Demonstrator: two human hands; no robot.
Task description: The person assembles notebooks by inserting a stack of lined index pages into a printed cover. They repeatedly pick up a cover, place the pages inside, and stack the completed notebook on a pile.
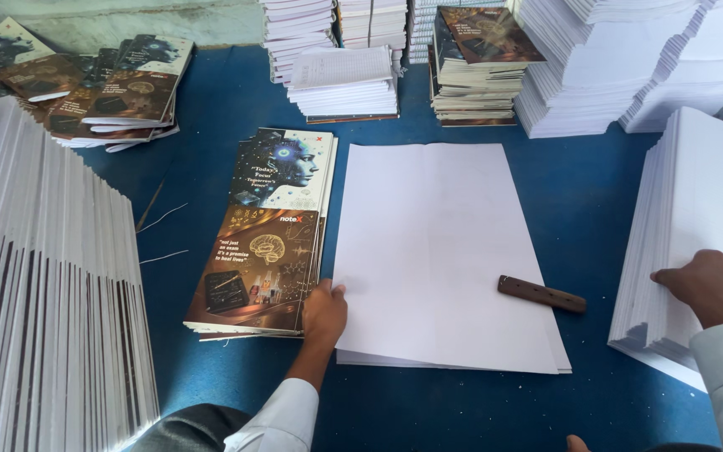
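On the blue tabletop (211,109) the left hand (325,311) rests at the near right corner of a low pile of printed covers (265,230), its fingers loosely together and touching the edge of the pile, just beside the left edge of a flat stack of white sheets (437,243); it grips nothing that shows. The right hand (709,286) lies curled on top of a tall stack of white paper (696,192) at the right side, fingers bent over the top sheet's edge, though whether it pinches a sheet cannot be told. A short dark wooden stick (541,295) lies on the flat white sheets, between the two hands and apart from both. At the left edge stands a slanted row of bound paper blocks (43,276). More printed covers (110,92) lie at the far left, and further paper piles (345,79) line the far side.
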